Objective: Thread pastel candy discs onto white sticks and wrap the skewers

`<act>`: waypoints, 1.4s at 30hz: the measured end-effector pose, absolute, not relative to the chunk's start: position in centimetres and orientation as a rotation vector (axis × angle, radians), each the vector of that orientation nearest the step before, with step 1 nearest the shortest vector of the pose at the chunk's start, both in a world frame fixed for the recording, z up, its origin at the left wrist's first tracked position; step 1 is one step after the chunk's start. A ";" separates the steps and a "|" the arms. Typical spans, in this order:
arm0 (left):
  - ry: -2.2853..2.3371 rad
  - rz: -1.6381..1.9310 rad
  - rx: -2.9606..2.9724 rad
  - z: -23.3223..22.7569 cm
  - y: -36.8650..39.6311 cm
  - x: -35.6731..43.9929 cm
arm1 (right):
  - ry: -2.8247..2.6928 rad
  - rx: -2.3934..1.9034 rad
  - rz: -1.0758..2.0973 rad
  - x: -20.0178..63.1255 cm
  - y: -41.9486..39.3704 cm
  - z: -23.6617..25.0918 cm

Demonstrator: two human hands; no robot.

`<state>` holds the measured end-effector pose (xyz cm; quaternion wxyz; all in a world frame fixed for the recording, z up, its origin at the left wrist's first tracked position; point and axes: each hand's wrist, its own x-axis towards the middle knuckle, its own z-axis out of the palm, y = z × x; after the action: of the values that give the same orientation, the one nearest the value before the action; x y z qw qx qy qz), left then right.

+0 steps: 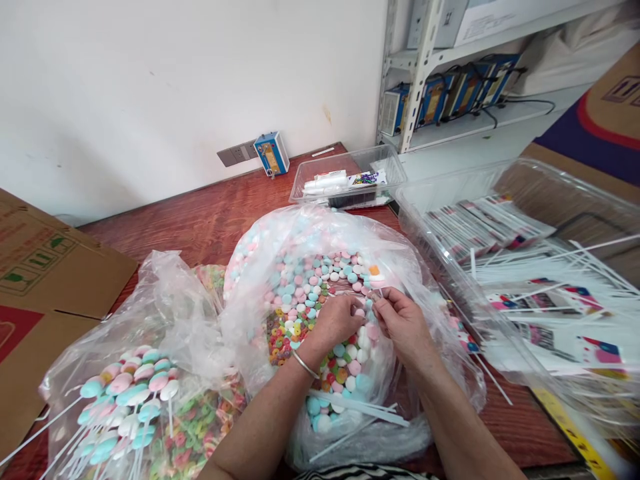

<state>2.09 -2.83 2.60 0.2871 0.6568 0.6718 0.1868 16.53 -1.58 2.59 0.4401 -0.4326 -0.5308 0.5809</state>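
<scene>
Pastel sweets: we saw pink, blue and white marshmallow discs (pixel 320 280) heaped in a big clear plastic bag (pixel 260 267) on the red-brown wooden table (pixel 200 220).
Left hand: our left hand (pixel 336 321) was curled over the heap, fingertips pressed together on something small — we could not tell what.
Right hand: our right hand (pixel 403 323) pinched a thin white stick (pixel 350 291) that ran leftward over the sweets, meeting the left fingertips.
Handling: we judged the discs light, soft and easily squashed, the stick stiff but slim; best held near its end, the sweet by its rim.
Nearby: a second bag (pixel 165 300) at the left held finished skewers (pixel 130 400) and ring gummies; a clear tray (pixel 450 253) of sticks and printed sleeves sat to the right.
Hard to see: the bag's film glared — whether a disc was already on the stick stayed hidden behind our fingers.
</scene>
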 end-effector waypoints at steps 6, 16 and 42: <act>1.793 0.756 1.659 1.6 -4.2 1.6 | -1.370 -1.142 1.385 16.4 -1.5 2.3; 1.630 0.899 1.389 1.9 -4.4 0.1 | -1.560 -1.192 1.277 16.3 -1.5 1.8; 0.962 1.295 0.556 3.8 -6.4 -0.3 | -1.474 -0.962 1.468 15.1 -2.3 2.4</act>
<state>-0.32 -6.43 3.76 0.6576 0.2455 0.4249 0.5717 15.11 -2.31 2.37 0.4123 -0.3823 -0.5861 0.5834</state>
